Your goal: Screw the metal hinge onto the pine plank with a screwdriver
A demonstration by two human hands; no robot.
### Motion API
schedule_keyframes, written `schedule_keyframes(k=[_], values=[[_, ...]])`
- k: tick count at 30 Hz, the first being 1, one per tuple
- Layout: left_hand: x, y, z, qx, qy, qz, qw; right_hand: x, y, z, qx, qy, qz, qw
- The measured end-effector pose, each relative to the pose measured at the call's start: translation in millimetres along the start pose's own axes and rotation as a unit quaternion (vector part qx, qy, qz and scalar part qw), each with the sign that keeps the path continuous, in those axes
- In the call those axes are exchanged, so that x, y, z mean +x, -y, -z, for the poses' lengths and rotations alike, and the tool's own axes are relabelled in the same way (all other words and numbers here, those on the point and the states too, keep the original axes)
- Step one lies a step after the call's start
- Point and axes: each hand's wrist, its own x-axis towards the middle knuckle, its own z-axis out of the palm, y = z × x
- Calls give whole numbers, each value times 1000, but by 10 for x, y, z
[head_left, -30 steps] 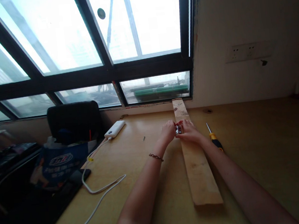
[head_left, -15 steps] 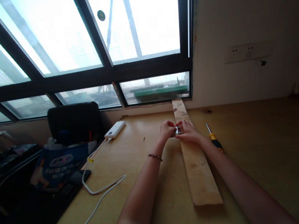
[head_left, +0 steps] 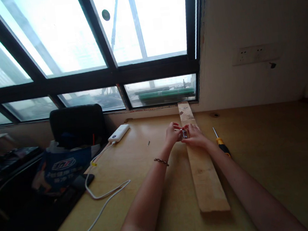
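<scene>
A small shiny metal hinge [head_left: 184, 133] with dark holes is held between my two hands over the wooden board [head_left: 206, 178]. My left hand [head_left: 173, 133] pinches its left side, fingers closed. From the right, my right hand [head_left: 194, 136] has its fingers closed on the other side and rests along the board. The board lies lengthwise on the table, its far end near the window. A screwdriver [head_left: 221, 144] with a yellow and black handle lies to the right of the board. One small screw [head_left: 148, 143] lies left of my left hand.
On the table's [head_left: 141, 201] left side sits a white power bank [head_left: 118, 133] with a white cable [head_left: 107, 197] trailing to the front edge. Beyond that edge stand a black chair [head_left: 77, 125] and a blue bag [head_left: 62, 165]. The window and wall bound the back.
The hinge has turned slightly between my fingers, and my left fingers have shifted a little. Otherwise the view has only moved slightly.
</scene>
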Motion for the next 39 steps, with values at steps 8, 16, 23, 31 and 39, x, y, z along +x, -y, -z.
schedule_keyframes(k=[8,16,23,31,39], values=[[30,72,16,-119,30,112,986,-10,0,-2,0,-3,6,1000],[37,156,44,-55,21,84,995,-9,10,4,3,2,3,1000],[9,50,35,-79,30,51,995,-12,21,15,4,6,2,1000],[11,8,41,-78,3,43,996,-12,23,14,4,2,4,1000],[-17,160,-36,-6,6,66,998,-10,15,2,-1,-5,3,1000]])
